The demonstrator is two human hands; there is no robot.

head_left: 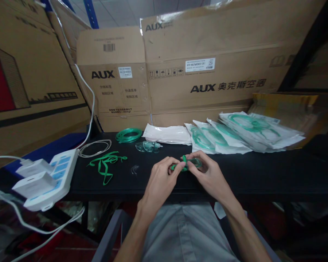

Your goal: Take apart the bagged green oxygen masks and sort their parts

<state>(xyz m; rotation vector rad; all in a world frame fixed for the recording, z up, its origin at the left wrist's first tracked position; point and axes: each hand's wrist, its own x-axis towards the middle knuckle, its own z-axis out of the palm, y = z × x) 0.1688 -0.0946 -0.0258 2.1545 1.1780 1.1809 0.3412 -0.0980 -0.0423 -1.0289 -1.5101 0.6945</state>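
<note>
Close together over the table's front edge, my left hand (pixel 161 178) and my right hand (pixel 209 171) are both closed. The left fingers pinch a green elastic strap (pixel 184 159). A clear greenish oxygen mask (pixel 197 162) is in my right hand, its far side partly covered by the fingers. My thumbs nearly meet at the strap beside the mask; whether it passes through the mask cannot be made out. Beyond my hands lie more clear masks (pixel 148 146), a coil of green tubing (pixel 128 135) and a white packet (pixel 168 134). Loose green straps (pixel 106 162) are bunched to the left.
Several sealed pouches with green tubing (pixel 254 125) lie at the back right. A white power strip (pixel 57 174) with plugs and cables occupies the left, near a thin coiled cord (pixel 95 148). Small clear pieces (pixel 135 170) rest mid-table. Cardboard boxes (pixel 207 78) wall the back.
</note>
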